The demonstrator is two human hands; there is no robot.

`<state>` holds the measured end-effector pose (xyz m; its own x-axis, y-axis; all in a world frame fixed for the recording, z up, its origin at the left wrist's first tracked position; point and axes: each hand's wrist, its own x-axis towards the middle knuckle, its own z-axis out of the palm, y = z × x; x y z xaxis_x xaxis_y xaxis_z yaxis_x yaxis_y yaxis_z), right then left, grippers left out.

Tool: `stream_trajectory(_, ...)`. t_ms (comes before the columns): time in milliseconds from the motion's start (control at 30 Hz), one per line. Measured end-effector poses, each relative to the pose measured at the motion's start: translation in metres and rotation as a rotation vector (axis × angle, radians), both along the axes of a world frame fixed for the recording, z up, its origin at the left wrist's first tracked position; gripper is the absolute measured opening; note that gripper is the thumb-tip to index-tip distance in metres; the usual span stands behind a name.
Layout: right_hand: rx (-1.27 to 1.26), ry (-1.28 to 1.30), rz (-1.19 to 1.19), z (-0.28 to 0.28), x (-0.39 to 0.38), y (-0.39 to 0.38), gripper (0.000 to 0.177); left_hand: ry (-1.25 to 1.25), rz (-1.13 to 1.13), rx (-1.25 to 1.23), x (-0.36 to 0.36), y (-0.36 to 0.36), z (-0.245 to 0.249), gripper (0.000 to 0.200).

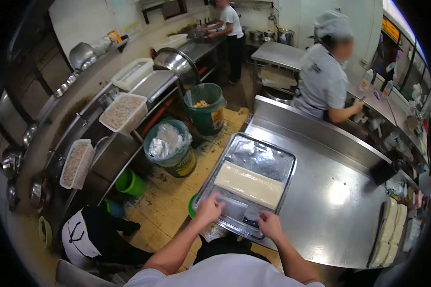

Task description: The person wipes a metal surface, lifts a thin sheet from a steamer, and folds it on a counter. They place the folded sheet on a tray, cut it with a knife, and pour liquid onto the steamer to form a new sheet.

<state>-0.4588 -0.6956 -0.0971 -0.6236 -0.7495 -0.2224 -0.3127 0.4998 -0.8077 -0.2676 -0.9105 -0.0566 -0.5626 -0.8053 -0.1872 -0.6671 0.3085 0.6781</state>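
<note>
As both steady the tray [292, 165], left hand [208, 209]: near edge, grip hard to tell.
Right hand [269, 225]: grip clamped on rim.

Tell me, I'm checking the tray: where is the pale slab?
Head view, centre: the pale slab lies across the middle of the metal tray, just beyond the left hand and right hand.

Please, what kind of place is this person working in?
Probably a commercial kitchen. It has a long stainless steel table bearing a metal tray, plastic crates of food along the wall counter, and a co-worker in a white cap.
</note>
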Motion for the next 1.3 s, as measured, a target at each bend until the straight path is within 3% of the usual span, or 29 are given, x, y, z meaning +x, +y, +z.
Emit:
stream_trajectory(67, -0.026, 0.185, 0.122, -0.002, 0.015, 0.0, 0.035, -0.012, -0.073, 0.022, 0.011, 0.027, -0.02, 0.047)
stream_trajectory(133, -0.087, 0.345, 0.173, 0.012, 0.029, 0.001, 0.033, -0.037, -0.11, 0.067, 0.015, 0.054, -0.003, 0.047)
stream_trajectory(267, 0.02, 0.233, 0.242, 0.03, 0.034, -0.004, 0.025, -0.033, -0.227, 0.097, 0.014, 0.068, -0.007, 0.046)
stream_trajectory(367, 0.008, 0.404, 0.367, 0.008, 0.033, -0.008, 0.029, -0.007, -0.277, 0.134, 0.001, 0.059, -0.003, 0.047)
stream_trajectory(433, 0.156, 0.593, 0.49, -0.01, 0.036, -0.015, 0.037, 0.034, -0.32, 0.092, -0.006, 0.044, -0.007, 0.047)
stream_trajectory(633, 0.224, 0.75, 0.517, -0.052, 0.03, -0.048, 0.03, 0.166, -0.258, 0.077, -0.013, -0.031, -0.005, 0.041)
stream_trajectory(733, 0.464, 0.325, 0.497, 0.029, 0.028, -0.065, 0.033, 0.242, -0.218, 0.095, -0.008, -0.069, -0.002, 0.037)
stream_trajectory(833, 0.481, 0.12, 0.316, 0.049, 0.027, -0.061, 0.036, 0.356, -0.17, 0.154, -0.007, -0.101, -0.016, 0.035)
stream_trajectory(967, 0.267, -0.098, -0.173, 0.061, 0.054, -0.061, 0.047, 0.444, -0.155, 0.13, -0.013, -0.13, -0.012, 0.032)
stream_trajectory(1000, 0.116, -0.096, -0.243, 0.046, 0.059, -0.063, 0.058, 0.459, -0.157, 0.123, -0.016, -0.134, -0.013, 0.031)
stream_trajectory(1100, -0.047, -0.422, -0.516, 0.036, 0.066, -0.09, 0.057, 0.445, -0.194, 0.151, -0.022, -0.14, -0.018, 0.031)
stream_trajectory(1233, -0.114, -0.685, -0.662, 0.043, 0.069, -0.121, 0.055, 0.407, -0.262, 0.186, -0.025, -0.136, -0.017, 0.03)
stream_trajectory(1300, -0.17, -0.699, -0.667, 0.031, 0.075, -0.127, 0.056, 0.404, -0.285, 0.205, -0.023, -0.133, -0.02, 0.03)
